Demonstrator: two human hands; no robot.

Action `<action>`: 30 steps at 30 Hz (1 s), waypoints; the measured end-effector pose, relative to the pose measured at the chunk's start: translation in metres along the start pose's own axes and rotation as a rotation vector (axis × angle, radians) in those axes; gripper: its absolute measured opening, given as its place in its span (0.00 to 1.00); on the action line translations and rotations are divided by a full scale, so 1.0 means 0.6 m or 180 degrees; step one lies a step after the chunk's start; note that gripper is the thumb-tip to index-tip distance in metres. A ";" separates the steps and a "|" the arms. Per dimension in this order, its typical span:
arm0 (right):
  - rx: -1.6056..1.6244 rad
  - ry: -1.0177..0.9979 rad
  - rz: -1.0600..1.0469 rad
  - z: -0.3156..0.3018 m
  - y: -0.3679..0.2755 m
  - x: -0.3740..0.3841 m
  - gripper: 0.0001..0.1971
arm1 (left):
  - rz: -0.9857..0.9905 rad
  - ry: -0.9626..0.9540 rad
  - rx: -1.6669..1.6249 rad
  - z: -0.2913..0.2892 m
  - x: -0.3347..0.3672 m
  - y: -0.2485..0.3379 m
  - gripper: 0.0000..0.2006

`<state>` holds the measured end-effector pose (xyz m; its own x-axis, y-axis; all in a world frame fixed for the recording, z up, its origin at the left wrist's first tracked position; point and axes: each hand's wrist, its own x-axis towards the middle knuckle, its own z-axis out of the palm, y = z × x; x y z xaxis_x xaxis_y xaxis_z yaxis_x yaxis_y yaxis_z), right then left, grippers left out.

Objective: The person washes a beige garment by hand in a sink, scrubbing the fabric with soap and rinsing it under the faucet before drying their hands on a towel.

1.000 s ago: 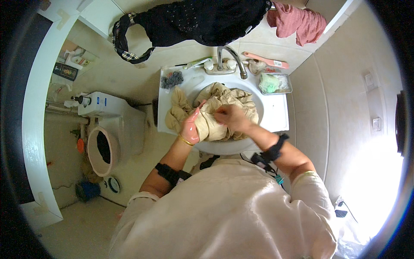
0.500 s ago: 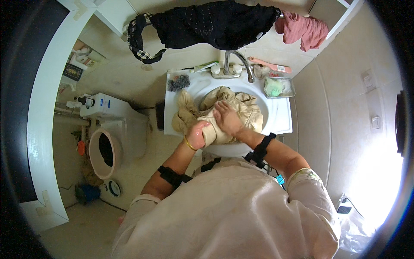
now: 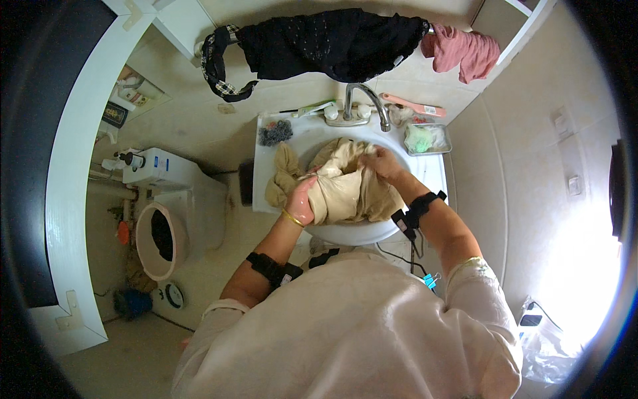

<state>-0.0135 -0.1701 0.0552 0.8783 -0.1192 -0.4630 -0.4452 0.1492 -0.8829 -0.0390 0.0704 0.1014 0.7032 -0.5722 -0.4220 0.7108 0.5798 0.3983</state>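
Beige cloth (image 3: 339, 199) bunched in white sink (image 3: 359, 234), one part spilling left onto sink's flat edge. Left hand (image 3: 302, 201) grasping cloth's near left side, fingers partly hidden by folds (gold-coloured bracelet (image 3: 292, 218) on that wrist). Right hand (image 3: 385, 165) clutching gathered fold at cloth's far right; fabric stretched between hands. Curved metal faucet (image 3: 357, 90) on far side. Dark grey scrubber (image 3: 275, 133) at far left; shallow dish (image 3: 448, 141) with pale green lump (image 3: 419, 140) at far right. Black garment (image 3: 325, 46) hanging along far wall, pink cloth (image 3: 462, 52) right of it.
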 end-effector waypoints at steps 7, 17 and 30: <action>-0.2833 0.0302 -0.2994 0.184 -0.021 -0.191 0.15 | -0.0214 -0.1008 -0.0526 -0.077 0.090 -0.035 0.25; -0.2401 0.0800 -0.2252 0.149 -0.012 -0.112 0.23 | -0.0065 0.0472 0.0572 -0.019 0.092 -0.050 0.31; -0.2151 0.0586 -0.2559 0.135 -0.027 -0.138 0.12 | -0.0315 0.0047 0.0006 -0.005 0.087 -0.023 0.24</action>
<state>-0.0649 -0.0832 0.1143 0.9425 -0.0953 0.3202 0.1996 -0.6081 -0.7684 -0.0122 0.0342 0.0711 0.6292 -0.6180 -0.4713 0.7768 0.5198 0.3555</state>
